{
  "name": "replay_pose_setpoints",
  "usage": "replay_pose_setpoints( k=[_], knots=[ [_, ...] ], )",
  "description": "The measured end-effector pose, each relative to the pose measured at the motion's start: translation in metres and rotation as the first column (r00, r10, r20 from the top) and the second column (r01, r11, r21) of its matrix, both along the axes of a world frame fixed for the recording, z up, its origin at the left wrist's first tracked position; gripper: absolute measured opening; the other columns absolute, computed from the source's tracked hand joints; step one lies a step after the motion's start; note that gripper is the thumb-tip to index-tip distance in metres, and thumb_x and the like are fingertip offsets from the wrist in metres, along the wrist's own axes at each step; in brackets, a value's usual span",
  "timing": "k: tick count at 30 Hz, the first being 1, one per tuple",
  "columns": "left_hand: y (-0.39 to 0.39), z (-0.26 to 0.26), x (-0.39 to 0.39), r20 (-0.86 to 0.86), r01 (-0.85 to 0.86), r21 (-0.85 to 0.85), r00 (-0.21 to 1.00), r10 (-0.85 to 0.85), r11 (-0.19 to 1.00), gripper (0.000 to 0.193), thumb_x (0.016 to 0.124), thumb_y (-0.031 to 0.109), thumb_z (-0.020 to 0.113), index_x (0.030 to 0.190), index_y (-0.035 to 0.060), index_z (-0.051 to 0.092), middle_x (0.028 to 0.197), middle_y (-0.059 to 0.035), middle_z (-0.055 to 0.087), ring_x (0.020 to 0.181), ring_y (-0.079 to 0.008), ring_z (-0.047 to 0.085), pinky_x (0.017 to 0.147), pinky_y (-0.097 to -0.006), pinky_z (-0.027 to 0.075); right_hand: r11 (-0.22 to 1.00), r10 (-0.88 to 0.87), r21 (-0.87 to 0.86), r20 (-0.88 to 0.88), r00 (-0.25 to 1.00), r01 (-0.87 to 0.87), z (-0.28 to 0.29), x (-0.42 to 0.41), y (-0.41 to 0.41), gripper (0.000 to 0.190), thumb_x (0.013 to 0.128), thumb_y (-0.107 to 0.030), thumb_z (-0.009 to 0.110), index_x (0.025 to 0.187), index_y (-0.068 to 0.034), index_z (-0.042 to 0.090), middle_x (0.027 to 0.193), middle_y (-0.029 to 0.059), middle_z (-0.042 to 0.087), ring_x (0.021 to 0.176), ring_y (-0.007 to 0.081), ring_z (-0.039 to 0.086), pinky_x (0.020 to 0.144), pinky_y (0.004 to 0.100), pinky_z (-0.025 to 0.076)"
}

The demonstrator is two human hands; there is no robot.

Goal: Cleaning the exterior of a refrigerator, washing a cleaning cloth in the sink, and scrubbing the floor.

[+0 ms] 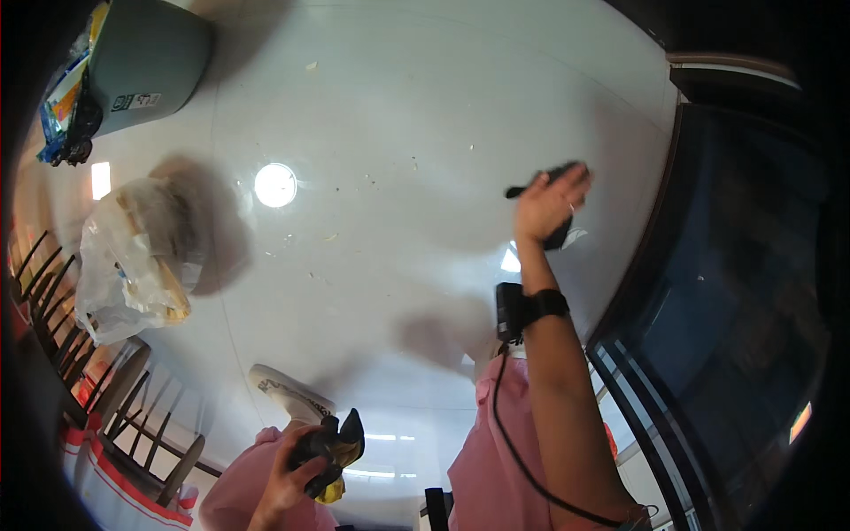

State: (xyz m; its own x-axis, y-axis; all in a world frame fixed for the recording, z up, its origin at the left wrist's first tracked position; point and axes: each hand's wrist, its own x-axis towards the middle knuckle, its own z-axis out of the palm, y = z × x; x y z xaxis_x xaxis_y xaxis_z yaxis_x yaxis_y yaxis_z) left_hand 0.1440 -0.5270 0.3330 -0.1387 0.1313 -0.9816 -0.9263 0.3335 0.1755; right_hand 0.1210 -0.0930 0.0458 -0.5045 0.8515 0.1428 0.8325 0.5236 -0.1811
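Low and left of centre, my left hand (292, 474) grips a lumpy black object (332, 445) with curved, pointed ends. A yellow piece (333, 490) shows under it; what exactly they are I cannot tell. At upper right, my right hand (548, 209) is stretched out with its back to the camera, slightly blurred. Its fingers lie over a flat black object (560, 235) that sticks out on several sides of the hand. A thin pale edge shows beside that object. On my right wrist sits a strapped black device (510, 312) with a black cable (508, 431) running back along the arm.
Small crumbs and scraps (332, 237) dot the glossy tiled floor (398, 106). A grey-green bin (156, 60) with a bag and wrappers is at upper left. Below it sits a translucent plastic bag (126, 265). Dark slatted chairs (126, 381) line the left; dark glossy furniture (724, 265) stands at right.
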Motion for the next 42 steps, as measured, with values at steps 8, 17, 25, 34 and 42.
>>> replay_pose_setpoints(
  k=[8,17,25,34,42],
  knots=[
    [0.013,-0.012,-0.017,-0.025,0.085,0.044,0.996,-0.084,0.995,0.050,0.073,0.004,0.062,0.121,0.0017,0.047,0.105,-0.0079,0.054,0.098,-0.0184,0.053,0.086,-0.0315,0.045,0.461,0.428,-0.439,-0.651,0.627,-0.771,0.002,-0.123,-0.218,0.044,0.081,-0.005,0.050,0.124,-0.006,0.047,0.122,0.0191,0.048,0.112,0.0363,0.047,0.094,0.0408,0.039],
    [0.021,-0.017,-0.029,-0.118,-0.049,-0.044,0.992,0.043,0.998,0.046,0.073,0.000,0.056,0.118,-0.0002,0.047,0.100,-0.0103,0.057,0.091,-0.0204,0.058,0.081,-0.0313,0.049,0.713,0.121,-0.385,-0.756,0.643,-0.586,0.056,-0.005,0.006,0.051,0.081,0.006,0.044,0.131,0.001,0.039,0.133,0.0148,0.044,0.125,0.0251,0.039,0.106,0.0363,0.026],
    [0.023,-0.037,-0.031,0.017,0.020,0.023,1.000,-0.020,1.000,0.046,0.074,-0.001,0.054,0.120,-0.0008,0.046,0.106,-0.0128,0.057,0.094,-0.0222,0.059,0.084,-0.0333,0.049,0.975,-0.175,0.140,0.013,0.984,0.172,-0.008,0.079,0.145,0.064,0.083,-0.023,0.055,0.137,0.000,0.028,0.133,0.0225,0.041,0.118,0.0387,0.042,0.101,0.0470,0.032],
    [0.060,-0.037,-0.032,-0.108,-0.048,0.163,0.992,0.066,0.986,0.046,0.076,0.003,0.054,0.121,-0.0017,0.043,0.110,-0.0147,0.055,0.100,-0.0239,0.057,0.089,-0.0352,0.046,0.844,0.428,0.199,0.311,0.848,-0.499,-0.049,-0.131,-0.057,0.041,0.089,-0.021,0.040,0.126,-0.002,0.042,0.130,0.0146,0.043,0.121,0.0285,0.038,0.101,0.0429,0.032],
    [0.060,-0.038,-0.040,-0.150,-0.064,0.144,0.985,0.086,0.988,0.048,0.078,0.006,0.057,0.122,-0.0028,0.042,0.111,-0.0146,0.055,0.100,-0.0241,0.056,0.090,-0.0349,0.045,-0.077,-0.172,-0.725,-0.667,0.725,-0.685,0.043,-0.111,-0.127,0.038,0.079,-0.013,0.059,0.115,-0.002,0.053,0.116,0.0096,0.054,0.107,0.0226,0.051,0.095,0.0342,0.037]
  ],
)
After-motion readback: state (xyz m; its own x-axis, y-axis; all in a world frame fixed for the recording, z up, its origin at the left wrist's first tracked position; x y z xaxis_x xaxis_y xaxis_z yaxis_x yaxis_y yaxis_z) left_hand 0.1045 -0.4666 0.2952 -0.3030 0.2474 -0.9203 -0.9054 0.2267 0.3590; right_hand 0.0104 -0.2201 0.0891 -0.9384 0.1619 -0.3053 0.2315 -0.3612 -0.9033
